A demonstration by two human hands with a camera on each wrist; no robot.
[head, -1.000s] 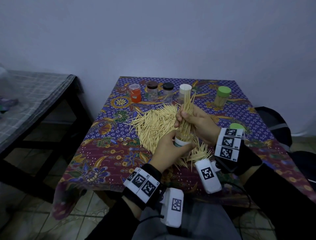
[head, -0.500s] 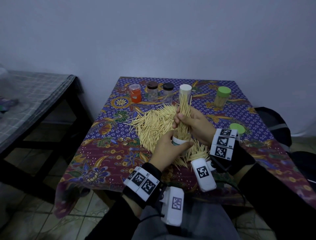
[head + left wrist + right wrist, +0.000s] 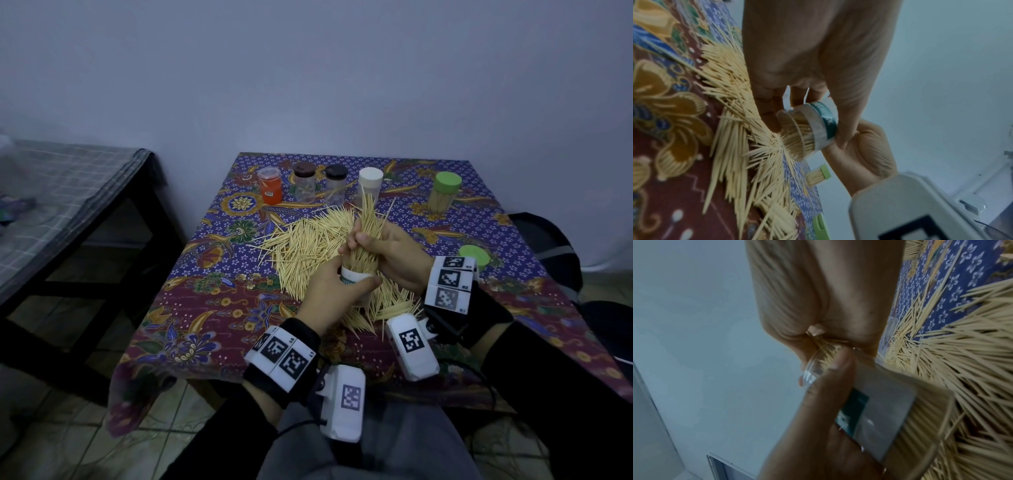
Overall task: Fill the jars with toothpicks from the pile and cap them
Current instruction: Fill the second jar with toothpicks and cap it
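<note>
Your left hand [image 3: 334,294] grips the jar [image 3: 356,279] upright over the pile [image 3: 308,246] on the table [image 3: 212,308]. Your right hand [image 3: 390,253], directly above and touching it, clutches a bundle [image 3: 368,222] of toothpicks whose lower ends sit in the jar's mouth. Fingers hide most of the jar; its label is unreadable.

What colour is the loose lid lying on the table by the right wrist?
The loose lid is light green; the head view shows it best.
</note>
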